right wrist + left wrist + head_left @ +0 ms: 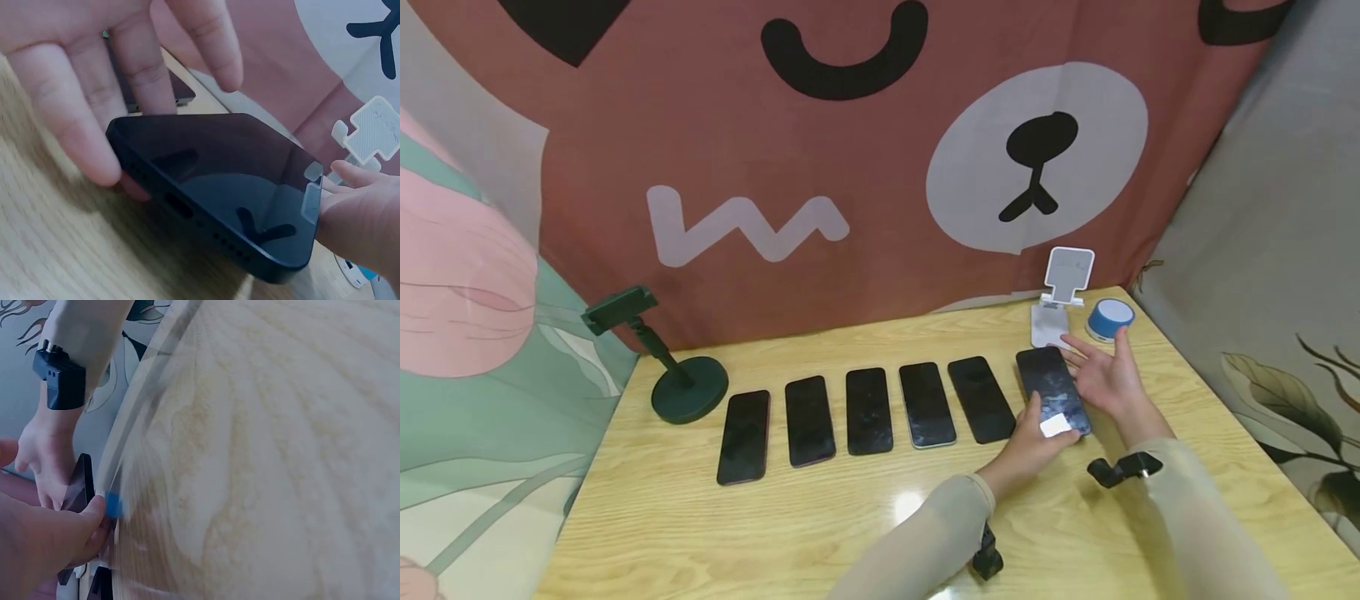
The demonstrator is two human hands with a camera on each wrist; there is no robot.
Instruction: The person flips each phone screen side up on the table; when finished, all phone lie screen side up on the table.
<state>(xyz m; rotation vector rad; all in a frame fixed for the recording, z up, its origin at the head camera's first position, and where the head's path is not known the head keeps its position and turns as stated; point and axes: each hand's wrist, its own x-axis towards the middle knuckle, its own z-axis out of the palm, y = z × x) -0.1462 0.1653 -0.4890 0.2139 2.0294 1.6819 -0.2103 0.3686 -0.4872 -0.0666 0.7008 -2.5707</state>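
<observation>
My left hand (1030, 442) grips the near end of a dark smartphone (1051, 379), with the thumb on its screen. The phone is tilted above the table, and its port end faces the camera in the right wrist view (212, 181). My right hand (1108, 379) has its palm turned up and its fingers spread by the phone's right far edge. Whether those fingers touch the phone cannot be told. In the left wrist view, the left hand (47, 537) pinches the phone (81, 484) with the right hand (53, 453) beyond it.
Several dark phones, such as this one (868, 411), lie in a row left of the hands. A white phone stand (1048, 325) and a blue round speaker (1111, 320) stand at the back right. A dark green stand (688, 390) occupies the left of the wooden table (655, 517).
</observation>
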